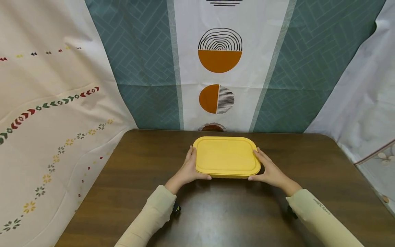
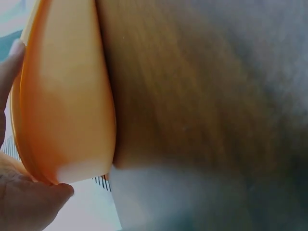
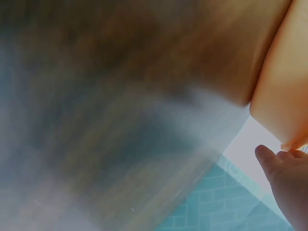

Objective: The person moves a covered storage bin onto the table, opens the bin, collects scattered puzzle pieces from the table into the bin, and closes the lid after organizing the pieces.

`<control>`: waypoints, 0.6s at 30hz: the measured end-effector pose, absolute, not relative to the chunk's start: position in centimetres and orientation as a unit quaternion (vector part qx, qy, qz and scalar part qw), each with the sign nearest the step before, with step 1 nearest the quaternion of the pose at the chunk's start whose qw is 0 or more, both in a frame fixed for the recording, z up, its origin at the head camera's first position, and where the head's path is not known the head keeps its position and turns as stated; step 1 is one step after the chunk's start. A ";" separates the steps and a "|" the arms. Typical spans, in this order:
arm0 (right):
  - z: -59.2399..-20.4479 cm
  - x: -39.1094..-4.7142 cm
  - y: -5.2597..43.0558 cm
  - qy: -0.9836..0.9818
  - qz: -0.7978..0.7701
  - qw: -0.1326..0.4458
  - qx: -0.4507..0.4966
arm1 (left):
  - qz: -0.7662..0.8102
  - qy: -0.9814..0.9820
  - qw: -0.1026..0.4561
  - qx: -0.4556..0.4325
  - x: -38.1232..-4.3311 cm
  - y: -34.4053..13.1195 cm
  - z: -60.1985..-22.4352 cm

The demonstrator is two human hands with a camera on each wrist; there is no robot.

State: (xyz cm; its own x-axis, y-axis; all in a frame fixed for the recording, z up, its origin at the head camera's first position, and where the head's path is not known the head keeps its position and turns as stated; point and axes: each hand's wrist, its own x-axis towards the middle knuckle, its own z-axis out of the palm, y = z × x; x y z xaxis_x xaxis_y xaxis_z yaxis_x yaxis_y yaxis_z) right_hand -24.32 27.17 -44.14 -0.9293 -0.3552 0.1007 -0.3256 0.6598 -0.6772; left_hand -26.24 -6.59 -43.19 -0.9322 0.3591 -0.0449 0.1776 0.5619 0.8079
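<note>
A yellow rectangular container (image 1: 226, 155) with rounded corners and a fitted lid sits on the far part of the brown table. At its left end my left hand (image 1: 187, 170) grips it, thumb along the front side and fingers at the left edge. My right hand (image 1: 271, 173) holds the opposite end, its thumb near the front right corner and its fingers on the lid's right rim. The left wrist view shows the container's smooth side wall (image 2: 67, 96) beside my thumb and fingers. In the right wrist view, only a corner of the container (image 3: 284, 86) shows. Its inside is hidden by the lid.
The dark wooden table (image 1: 228, 212) ends at a straight back edge just behind the container. A teal and white patterned cloth (image 1: 148, 68) hangs behind it. Pale cloths hang at the left (image 1: 61, 103) and right (image 1: 367, 103) sides.
</note>
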 end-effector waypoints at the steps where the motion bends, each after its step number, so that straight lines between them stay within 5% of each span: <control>1: -44.1 -24.5 27.2 0.911 -0.364 0.020 -0.193 | 0.437 0.879 0.105 0.157 -26.4 -6.6 -43.1; 18: -43.1 -26.6 27.5 0.914 -0.343 0.056 -0.211 | 0.390 0.885 0.132 0.218 -28.8 -7.5 -42.9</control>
State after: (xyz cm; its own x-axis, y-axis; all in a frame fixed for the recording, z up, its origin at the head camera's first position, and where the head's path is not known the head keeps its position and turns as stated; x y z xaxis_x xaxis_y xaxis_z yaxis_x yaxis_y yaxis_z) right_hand -26.63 27.47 -43.10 -0.9051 -0.4231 0.0429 -0.3468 0.6760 -0.6502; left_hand -28.83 -7.52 -42.91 -0.8704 0.4881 -0.0642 0.2822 0.6015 0.7474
